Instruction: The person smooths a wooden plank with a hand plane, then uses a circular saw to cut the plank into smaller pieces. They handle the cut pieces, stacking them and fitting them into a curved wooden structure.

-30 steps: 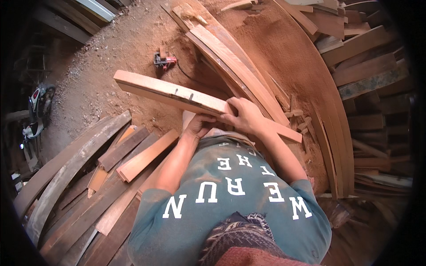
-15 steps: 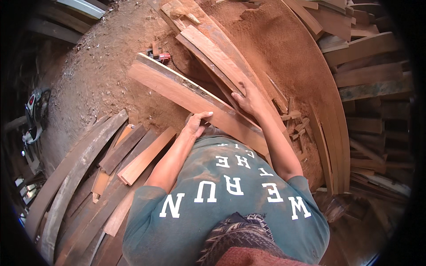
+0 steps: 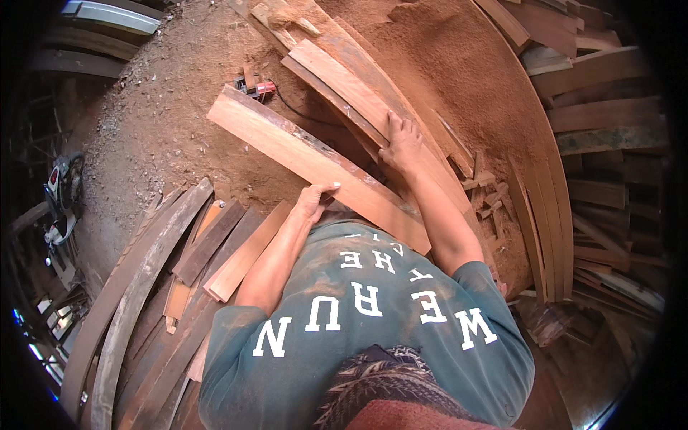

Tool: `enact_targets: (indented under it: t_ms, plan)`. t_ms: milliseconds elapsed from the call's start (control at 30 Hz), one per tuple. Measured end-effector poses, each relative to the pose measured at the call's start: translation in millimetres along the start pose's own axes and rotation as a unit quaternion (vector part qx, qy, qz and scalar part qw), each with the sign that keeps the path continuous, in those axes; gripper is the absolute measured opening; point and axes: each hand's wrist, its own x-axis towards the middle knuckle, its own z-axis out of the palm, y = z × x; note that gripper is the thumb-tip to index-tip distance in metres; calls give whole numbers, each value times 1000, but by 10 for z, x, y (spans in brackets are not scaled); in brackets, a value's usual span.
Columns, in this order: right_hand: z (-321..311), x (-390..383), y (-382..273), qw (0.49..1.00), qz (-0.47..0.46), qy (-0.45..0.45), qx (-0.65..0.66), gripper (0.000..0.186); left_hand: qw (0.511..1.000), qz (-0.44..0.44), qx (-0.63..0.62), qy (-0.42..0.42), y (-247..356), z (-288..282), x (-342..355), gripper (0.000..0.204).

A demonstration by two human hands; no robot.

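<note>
Pile of long dark-brown wooden boards (image 3: 150, 283) to my left. Wide pale-brown wooden plank (image 3: 287, 147) slants across my waist; my left hand (image 3: 313, 201) clamps its near edge, thumb on top. Right hand (image 3: 404, 147) rests on a light-brown wooden board (image 3: 344, 77); can't tell whether it grips. Red-and-black power tool (image 3: 264, 88) near plank's far end.

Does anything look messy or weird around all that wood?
Yes, a bit. Reddish sawdust is spread loosely across the upper right, and small wood scraps lie jumbled below it in the picture. The board in the left hand has a dark, patchy long edge, unlike its cleaner, paler face.
</note>
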Motion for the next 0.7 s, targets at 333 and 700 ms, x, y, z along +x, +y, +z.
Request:
enact_targets:
  t_ms: [333, 700]
  plan:
    - [-621, -22, 513, 937, -42, -180, 296, 111, 1000, 12, -19, -8, 39, -18, -9, 30]
    - [-597, -167, 498, 988, -15, -73, 134, 108, 998, 20, -8, -59, -104, -96, 9, 51]
